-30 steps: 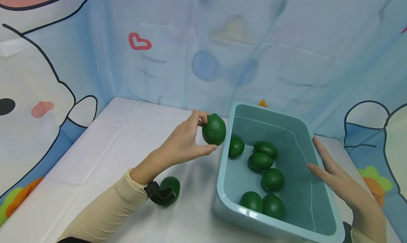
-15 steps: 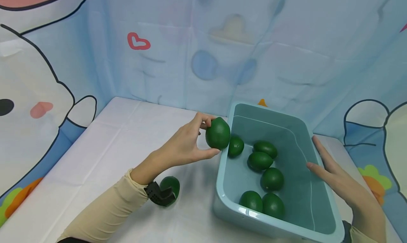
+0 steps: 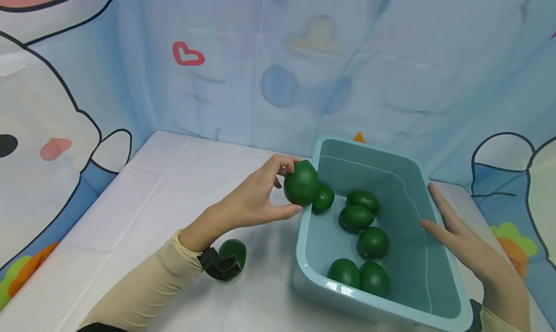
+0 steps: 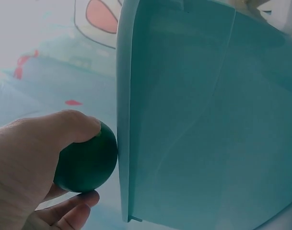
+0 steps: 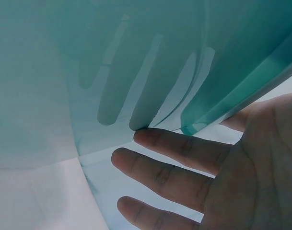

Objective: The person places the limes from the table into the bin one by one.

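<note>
My left hand (image 3: 256,199) grips a dark green avocado (image 3: 301,182) between thumb and fingers, right at the near left rim of a teal plastic bin (image 3: 304,226). The left wrist view shows the same avocado (image 4: 86,163) beside the bin's outer wall (image 4: 184,120). Several green avocados (image 3: 372,242) lie inside the bin. My right hand (image 3: 460,242) rests with straight fingers against the bin's right wall; in the right wrist view its fingers (image 5: 179,148) touch the teal wall (image 5: 136,72). Another avocado (image 3: 233,251) lies on the table by my left wrist.
A white cloth covers the table (image 3: 130,216). A blue cartoon-printed backdrop (image 3: 282,62) closes off the back and both sides. The bin stands at the right part of the table, close to the back corner.
My left hand has carried the avocado to the right, from above the table to the bin's left rim. The right hand has stayed against the bin.
</note>
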A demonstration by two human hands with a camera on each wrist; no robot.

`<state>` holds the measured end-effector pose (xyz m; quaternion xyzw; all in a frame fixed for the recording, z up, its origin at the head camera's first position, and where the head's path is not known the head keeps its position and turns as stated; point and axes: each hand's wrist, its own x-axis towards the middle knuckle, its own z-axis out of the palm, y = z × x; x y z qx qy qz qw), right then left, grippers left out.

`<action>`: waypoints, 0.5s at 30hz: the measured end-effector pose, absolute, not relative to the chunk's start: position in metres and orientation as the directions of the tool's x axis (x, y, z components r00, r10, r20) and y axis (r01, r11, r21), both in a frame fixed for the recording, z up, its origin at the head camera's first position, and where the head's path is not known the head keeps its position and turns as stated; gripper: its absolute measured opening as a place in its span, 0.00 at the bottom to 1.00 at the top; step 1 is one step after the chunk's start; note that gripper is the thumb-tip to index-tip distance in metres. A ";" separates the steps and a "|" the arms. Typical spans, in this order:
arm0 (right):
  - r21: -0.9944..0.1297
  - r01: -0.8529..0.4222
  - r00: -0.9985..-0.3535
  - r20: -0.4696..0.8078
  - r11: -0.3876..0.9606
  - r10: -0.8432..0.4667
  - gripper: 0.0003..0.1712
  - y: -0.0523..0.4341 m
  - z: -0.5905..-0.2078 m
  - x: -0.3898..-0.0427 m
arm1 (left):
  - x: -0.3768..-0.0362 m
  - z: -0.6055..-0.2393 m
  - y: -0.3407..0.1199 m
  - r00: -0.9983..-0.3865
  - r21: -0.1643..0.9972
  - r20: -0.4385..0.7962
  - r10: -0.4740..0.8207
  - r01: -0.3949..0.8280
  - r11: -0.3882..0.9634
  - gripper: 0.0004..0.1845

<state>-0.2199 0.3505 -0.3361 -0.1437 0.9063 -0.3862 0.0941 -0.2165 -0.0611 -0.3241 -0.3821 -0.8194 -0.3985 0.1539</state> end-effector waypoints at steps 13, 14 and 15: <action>-0.742 -0.203 -0.937 -0.042 0.640 -0.346 0.43 0.351 -0.336 -0.220 | -0.213 -0.324 -0.059 -0.626 0.544 0.567 0.536 0.773 0.327 0.28; -0.739 -0.202 -0.938 -0.043 0.642 -0.344 0.43 0.351 -0.336 -0.220 | -0.213 -0.324 -0.059 -0.625 0.542 0.568 0.536 0.774 0.328 0.28; -0.739 -0.199 -0.939 -0.046 0.644 -0.342 0.43 0.351 -0.336 -0.221 | -0.213 -0.324 -0.058 -0.623 0.539 0.569 0.536 0.776 0.329 0.28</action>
